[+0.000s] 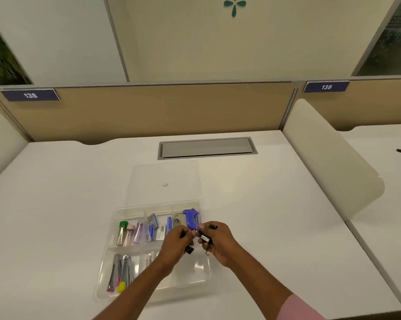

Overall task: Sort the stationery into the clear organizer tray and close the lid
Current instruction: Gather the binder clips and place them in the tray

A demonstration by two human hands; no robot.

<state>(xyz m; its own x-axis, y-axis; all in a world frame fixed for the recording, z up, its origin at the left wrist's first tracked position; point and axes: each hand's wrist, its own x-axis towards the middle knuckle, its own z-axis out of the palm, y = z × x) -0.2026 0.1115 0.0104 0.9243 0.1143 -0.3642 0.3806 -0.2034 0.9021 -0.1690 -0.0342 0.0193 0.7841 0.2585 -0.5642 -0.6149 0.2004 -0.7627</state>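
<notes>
The clear organizer tray (107, 280) lies on the white desk with its clear lid (165, 174) swung open behind it. Its compartments hold small tubes (128, 233), blue items (152, 227), clippers and a yellow-tipped tool (121, 273). A purple binder clip (191, 219) sticks up at the tray's back right. My left hand (175, 242) pinches a small black binder clip (190, 249) over the tray's right side. My right hand (219, 243) grips black binder clips (205, 238) with wire handles, close beside the left hand.
A grey cable hatch (206, 147) sits in the desk behind the lid. Beige partitions (167, 109) close the back, and a rounded white divider (328, 158) stands on the right. A small round pink spot (165, 184) shows under the lid.
</notes>
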